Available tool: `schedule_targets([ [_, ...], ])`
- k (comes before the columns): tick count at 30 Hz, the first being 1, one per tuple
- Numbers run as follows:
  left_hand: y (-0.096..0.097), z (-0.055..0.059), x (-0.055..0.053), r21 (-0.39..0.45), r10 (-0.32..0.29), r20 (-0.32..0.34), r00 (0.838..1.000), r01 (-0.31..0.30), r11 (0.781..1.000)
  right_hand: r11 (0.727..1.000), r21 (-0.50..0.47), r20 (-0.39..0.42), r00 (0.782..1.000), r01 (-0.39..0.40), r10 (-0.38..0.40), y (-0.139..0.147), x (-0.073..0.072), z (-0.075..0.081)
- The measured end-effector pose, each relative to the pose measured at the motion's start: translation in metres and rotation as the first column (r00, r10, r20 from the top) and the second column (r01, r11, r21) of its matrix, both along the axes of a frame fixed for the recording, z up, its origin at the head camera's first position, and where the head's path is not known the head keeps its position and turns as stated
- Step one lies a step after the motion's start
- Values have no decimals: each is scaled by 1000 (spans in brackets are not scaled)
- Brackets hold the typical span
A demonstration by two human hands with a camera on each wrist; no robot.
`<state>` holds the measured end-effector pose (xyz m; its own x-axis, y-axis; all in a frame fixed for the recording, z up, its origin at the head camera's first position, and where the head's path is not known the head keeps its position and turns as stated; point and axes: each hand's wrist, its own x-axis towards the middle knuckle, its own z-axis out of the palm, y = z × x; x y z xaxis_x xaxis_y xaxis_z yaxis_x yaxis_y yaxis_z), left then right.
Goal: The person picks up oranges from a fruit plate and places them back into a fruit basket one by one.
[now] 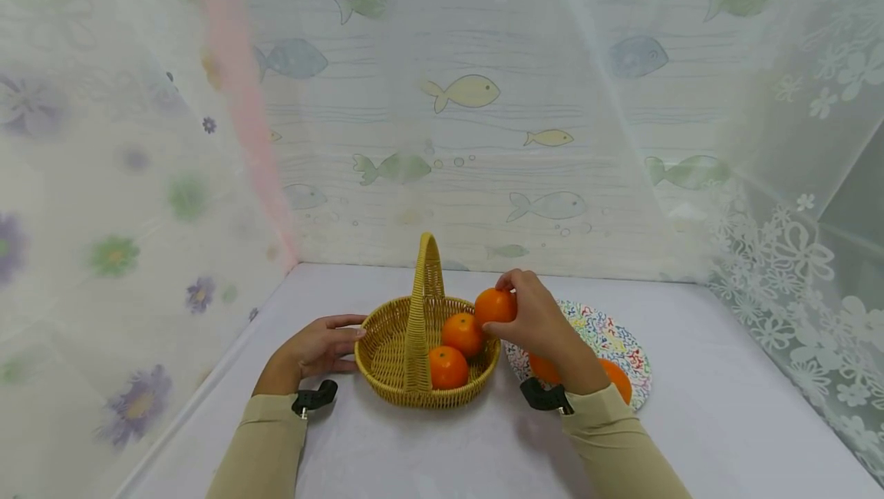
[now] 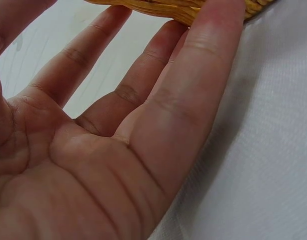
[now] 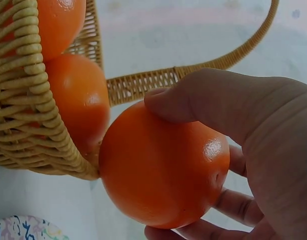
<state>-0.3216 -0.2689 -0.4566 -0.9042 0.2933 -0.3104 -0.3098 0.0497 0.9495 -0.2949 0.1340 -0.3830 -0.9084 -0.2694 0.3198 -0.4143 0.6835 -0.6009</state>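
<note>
My right hand (image 1: pixel 542 322) grips an orange (image 1: pixel 495 306) at the right rim of a wicker basket (image 1: pixel 387 384). In the right wrist view, thumb and fingers wrap that orange (image 3: pixel 158 170) right beside the rim. Two more oranges, one toward the back (image 1: pixel 463 335) and one in front (image 1: pixel 448 368), lie in the basket's right half, while its left half shows bare weave. Fingers extended, my left hand (image 1: pixel 321 345) touches the basket's left side; the left wrist view shows its fingertips against the wicker edge (image 2: pixel 153 9).
A round plate with a colourful pattern (image 1: pixel 601 330) lies right of the basket, partly behind my right forearm. Oranges (image 1: pixel 617 381) rest on it. The basket's tall handle (image 1: pixel 418 307) arches over its middle. A white cloth (image 1: pixel 428 453) covers the table, and fish-printed curtains (image 1: pixel 442 138) hang behind.
</note>
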Motion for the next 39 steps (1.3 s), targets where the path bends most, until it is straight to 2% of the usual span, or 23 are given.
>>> schedule_targets([
  [14, 0, -4, -5, 14, -8, 5, 1000, 8, 1000, 999, 14, 2, 999, -43, 43, -9, 3, -3],
  [23, 2, -9, -7, 9, 21, 13, 1000, -21, 1000, 997, 47, 17, 998, -67, 67, -15, 4, -8],
  [39, 0, -12, -8, 25, -25, 1, 1000, 25, 999, 989, 103, 15, 995, -102, 102, -26, 6, -12],
])
